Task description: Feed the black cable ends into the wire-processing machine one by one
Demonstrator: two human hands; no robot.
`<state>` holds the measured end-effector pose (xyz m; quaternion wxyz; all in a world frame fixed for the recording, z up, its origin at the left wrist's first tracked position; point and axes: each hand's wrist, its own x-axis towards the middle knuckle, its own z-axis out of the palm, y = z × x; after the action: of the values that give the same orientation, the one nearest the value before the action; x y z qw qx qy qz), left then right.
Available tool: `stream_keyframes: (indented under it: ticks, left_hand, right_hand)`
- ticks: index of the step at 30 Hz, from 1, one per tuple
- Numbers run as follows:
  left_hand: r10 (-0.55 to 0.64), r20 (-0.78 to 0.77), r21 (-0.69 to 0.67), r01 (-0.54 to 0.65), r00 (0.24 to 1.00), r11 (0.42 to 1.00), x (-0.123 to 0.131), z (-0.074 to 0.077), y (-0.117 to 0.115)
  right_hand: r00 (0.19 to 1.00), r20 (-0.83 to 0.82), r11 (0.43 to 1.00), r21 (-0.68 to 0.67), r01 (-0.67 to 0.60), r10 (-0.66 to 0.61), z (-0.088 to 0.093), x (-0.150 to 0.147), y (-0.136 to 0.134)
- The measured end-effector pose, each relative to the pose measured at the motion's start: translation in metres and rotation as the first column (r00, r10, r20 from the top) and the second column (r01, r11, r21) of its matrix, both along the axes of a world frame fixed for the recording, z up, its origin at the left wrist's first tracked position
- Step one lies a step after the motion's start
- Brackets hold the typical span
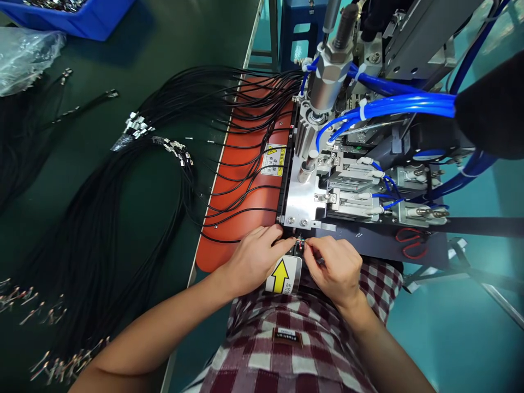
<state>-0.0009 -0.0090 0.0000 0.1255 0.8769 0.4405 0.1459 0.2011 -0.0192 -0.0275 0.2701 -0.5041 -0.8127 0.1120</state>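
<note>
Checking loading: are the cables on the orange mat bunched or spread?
Spread: black cables lie side by side across the orange mat, gaps between them.

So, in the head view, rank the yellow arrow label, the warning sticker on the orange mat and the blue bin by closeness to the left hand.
1. yellow arrow label, right beside the left hand, toward the body.
2. warning sticker, ahead on the orange mat.
3. blue bin, far top-left corner.

Table (155, 49), left: cables (123, 218) on it, ends draped over mat (241, 180); bin (94, 19), bag (24, 54) behind. Machine (347, 180) right of mat; scissors (411, 243) on its front ledge. Left hand (254, 259), right hand (333, 267) before machine, cable end (301, 244) between.
</note>
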Motion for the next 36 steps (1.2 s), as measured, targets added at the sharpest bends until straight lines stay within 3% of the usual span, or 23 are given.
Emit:
stream_keyframes:
  ticks: [7,10,12,15,18,21,25,30,33,36]
  left_hand:
    - [-0.001,0.009,0.008,0.001,1.000,1.000,0.000,0.000,0.001]
    - [-0.004,0.000,0.002,0.004,1.000,1.000,0.000,-0.001,0.000]
    - [-0.005,-0.004,0.000,0.005,1.000,1.000,-0.001,-0.002,0.000]
    - [0.003,0.003,0.015,-0.003,1.000,1.000,0.000,-0.003,-0.001]
    - [0.003,0.012,0.030,-0.004,1.000,1.000,0.000,-0.003,-0.001]
    - [0.000,0.013,0.029,0.000,1.000,1.000,0.000,-0.004,-0.001]
    - [-0.008,0.010,0.026,0.008,1.000,1.000,-0.001,-0.004,-0.001]
    - [0.000,0.033,0.042,-0.001,0.999,0.999,0.000,-0.003,0.000]
    - [-0.003,0.037,0.034,0.002,0.999,0.999,0.000,-0.002,0.000]
    - [-0.002,0.050,0.029,0.001,0.999,1.000,0.001,-0.002,-0.001]
  right_hand:
    - [0.995,-0.085,0.997,-0.061,0.053,-0.058,0.001,-0.004,-0.001]
    - [0.951,-0.249,0.963,-0.242,0.120,-0.181,0.002,-0.008,-0.002]
    - [0.873,-0.376,0.880,-0.462,0.113,-0.310,0.002,-0.009,-0.001]
    - [0.714,-0.473,0.659,-0.752,-0.022,-0.516,0.003,-0.010,0.004]
    - [0.603,-0.492,0.492,-0.851,-0.182,-0.628,0.004,-0.009,0.010]
    - [0.550,-0.508,0.434,-0.860,-0.270,-0.663,0.003,-0.008,0.013]
    - [0.547,-0.506,0.424,-0.862,-0.279,-0.667,0.004,-0.009,0.014]
    - [0.577,-0.498,0.462,-0.859,-0.221,-0.648,0.005,-0.010,0.013]
    - [0.604,-0.510,0.502,-0.841,-0.201,-0.612,0.001,-0.011,0.010]
    - [0.652,-0.515,0.588,-0.799,-0.129,-0.556,-0.004,-0.012,0.004]
